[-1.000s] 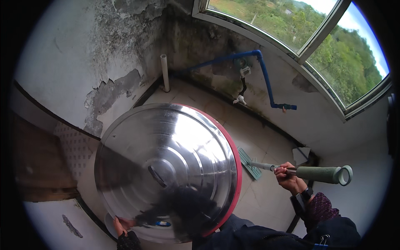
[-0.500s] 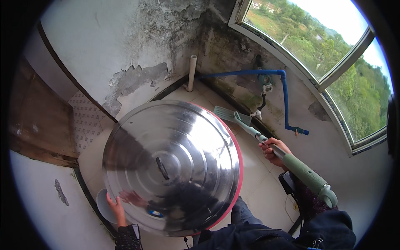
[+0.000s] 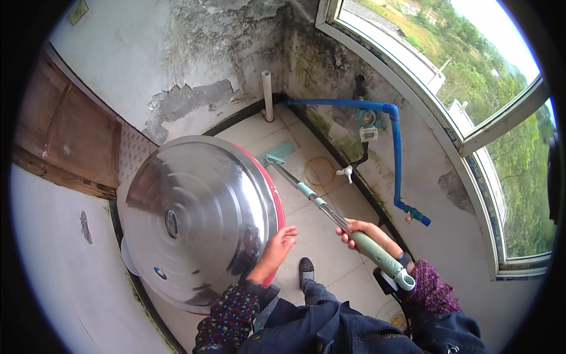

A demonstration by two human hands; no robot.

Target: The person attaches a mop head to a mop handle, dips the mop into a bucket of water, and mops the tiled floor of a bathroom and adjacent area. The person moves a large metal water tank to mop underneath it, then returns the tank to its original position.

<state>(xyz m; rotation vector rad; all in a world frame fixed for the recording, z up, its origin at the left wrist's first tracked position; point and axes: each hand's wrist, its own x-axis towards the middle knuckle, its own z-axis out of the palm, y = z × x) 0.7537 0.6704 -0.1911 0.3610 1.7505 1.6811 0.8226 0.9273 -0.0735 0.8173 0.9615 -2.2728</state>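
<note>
My right hand (image 3: 372,233) is wrapped round the pole of a flat mop (image 3: 319,202), just above its green padded grip. The pale green mop head (image 3: 282,151) lies on the floor tiles at the far side, partly behind the tub. Beside the tub's right rim, my left hand (image 3: 278,246) has its fingers stretched toward the mop pole, apart from it and holding nothing. The large red tub (image 3: 274,190) stands at the left under a round, shiny metal lid (image 3: 200,218) with a central handle (image 3: 171,223).
A blue water pipe (image 3: 396,153) with a meter (image 3: 368,127) and a white tap (image 3: 346,172) runs along the right wall. In the far corner stands a white upright pipe (image 3: 267,97). A brown wooden door (image 3: 65,127) is at the left; a pale basin (image 3: 128,257) sits behind the tub.
My left hand has left the lid's left edge and moved right, past the tub. The mop head has shifted left and now rests flatter on the floor. My view has moved right.
</note>
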